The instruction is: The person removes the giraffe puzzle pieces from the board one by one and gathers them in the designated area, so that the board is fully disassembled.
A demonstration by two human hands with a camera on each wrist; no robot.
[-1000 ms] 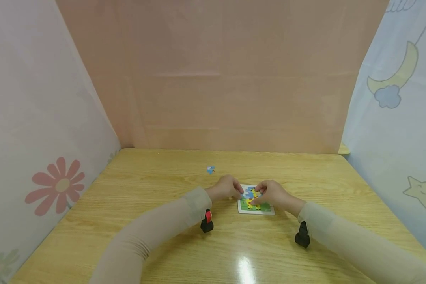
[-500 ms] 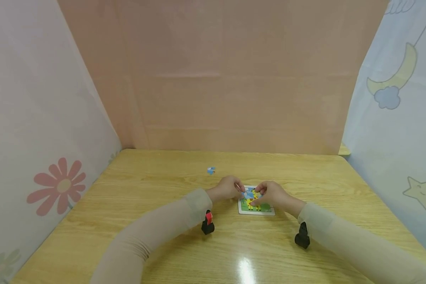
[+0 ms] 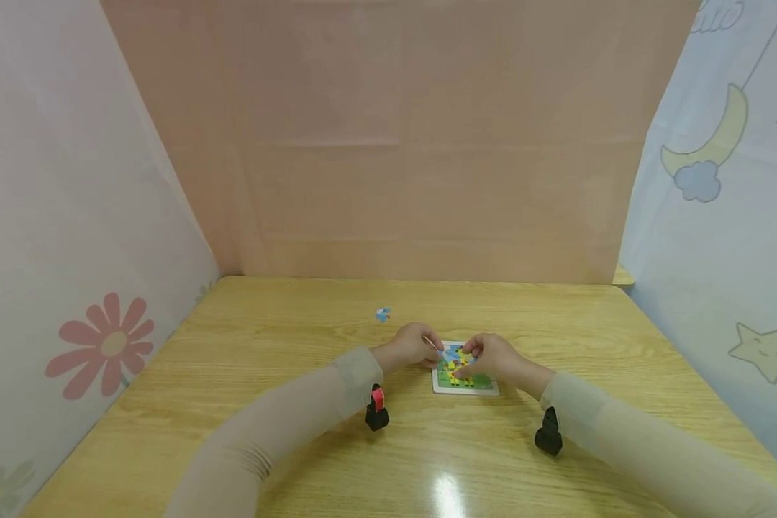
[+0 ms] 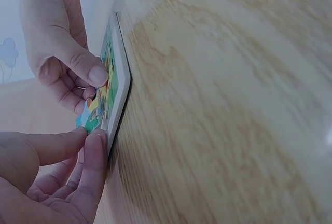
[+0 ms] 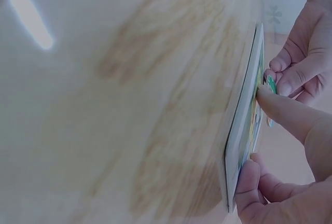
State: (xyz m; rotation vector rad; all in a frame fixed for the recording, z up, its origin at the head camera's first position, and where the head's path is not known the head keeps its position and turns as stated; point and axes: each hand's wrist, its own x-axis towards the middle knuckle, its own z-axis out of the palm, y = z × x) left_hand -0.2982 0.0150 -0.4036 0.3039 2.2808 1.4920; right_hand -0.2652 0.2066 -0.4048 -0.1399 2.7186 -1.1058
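A square jigsaw board with a white rim point(image 3: 464, 391) and giraffe picture lies on the table, also seen edge-on in the left wrist view point(image 4: 123, 81). At its left side, my left hand point(image 3: 416, 345) pinches a small blue, green and yellow piece point(image 4: 92, 123) between thumb and forefinger, tilted above the board. My right hand point(image 3: 500, 357) spreads thumb and fingers over the picture; in the right wrist view its thumb point(image 5: 290, 112) touches the board's face. The fingers partly hide the picture.
A loose blue and white piece point(image 3: 383, 314) lies farther back on the table point(image 3: 285, 338), left of the board. A pink-brown backdrop point(image 3: 388, 144) stands behind the table, with patterned cloth walls at both sides. A black camera hangs under each wrist.
The piece in my left hand has shifted and tilted over the left part of the picture. My right hand stays almost where it was. The head view has shifted slightly.
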